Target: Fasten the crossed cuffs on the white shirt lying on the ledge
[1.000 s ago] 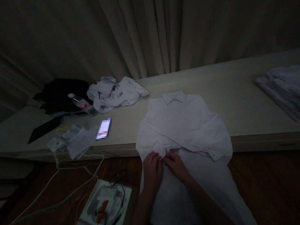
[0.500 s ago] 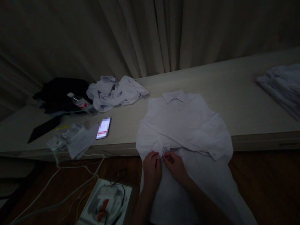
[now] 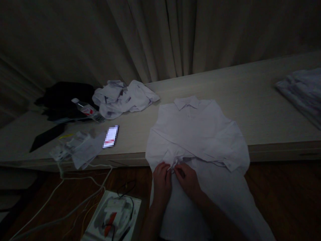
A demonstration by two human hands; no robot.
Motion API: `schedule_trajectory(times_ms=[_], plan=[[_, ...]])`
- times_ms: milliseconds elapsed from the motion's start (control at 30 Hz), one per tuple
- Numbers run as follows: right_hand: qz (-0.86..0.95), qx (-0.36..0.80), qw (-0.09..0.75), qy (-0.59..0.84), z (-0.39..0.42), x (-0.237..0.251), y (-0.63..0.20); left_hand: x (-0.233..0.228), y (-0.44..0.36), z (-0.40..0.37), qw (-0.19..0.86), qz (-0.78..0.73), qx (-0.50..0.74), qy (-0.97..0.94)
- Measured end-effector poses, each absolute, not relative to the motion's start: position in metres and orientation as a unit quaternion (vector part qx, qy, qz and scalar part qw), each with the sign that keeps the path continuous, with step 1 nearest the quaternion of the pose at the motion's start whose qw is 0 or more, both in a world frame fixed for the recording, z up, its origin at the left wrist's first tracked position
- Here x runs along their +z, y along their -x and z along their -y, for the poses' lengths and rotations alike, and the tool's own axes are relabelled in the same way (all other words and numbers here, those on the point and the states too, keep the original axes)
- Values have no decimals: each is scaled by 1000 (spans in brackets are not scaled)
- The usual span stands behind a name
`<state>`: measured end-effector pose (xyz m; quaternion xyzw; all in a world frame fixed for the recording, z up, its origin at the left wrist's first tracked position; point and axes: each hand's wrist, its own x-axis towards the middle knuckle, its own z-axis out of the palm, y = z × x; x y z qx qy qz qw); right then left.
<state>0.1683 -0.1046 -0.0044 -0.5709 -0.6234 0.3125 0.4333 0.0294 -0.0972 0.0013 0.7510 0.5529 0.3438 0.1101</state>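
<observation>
**Both hands pinching the shirt front**

Left hand (image 3: 162,179) and right hand (image 3: 187,177) are side by side, fingers pinched on a small fold of the shirt (image 3: 198,134). It's pale, soft, lightly creased, spread collar-up on the counter (image 3: 263,110), with its tail hanging over the edge.

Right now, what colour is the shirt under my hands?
White, plain, no pattern; the shirt shows best in the head view.

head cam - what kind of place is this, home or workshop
Probably a home room, dimly lit: long curtains behind a low pale ledge, a white shirt spread on it, crumpled clothes and a phone nearby, wooden floor below.
</observation>
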Motion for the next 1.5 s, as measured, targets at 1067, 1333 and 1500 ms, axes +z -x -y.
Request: schedule_trajectory(times_ms=[1067,1333,1500], plan=[[699,240,370,564,104,-2,-172,-2,-26,96,106,-541,334,-765],[707,200,369,569,104,-10,-168,-6,-22,93,135,-525,365,-757],[716,201,378,552,106,-9,-168,-4,-25,95,151,-536,371,-744]])
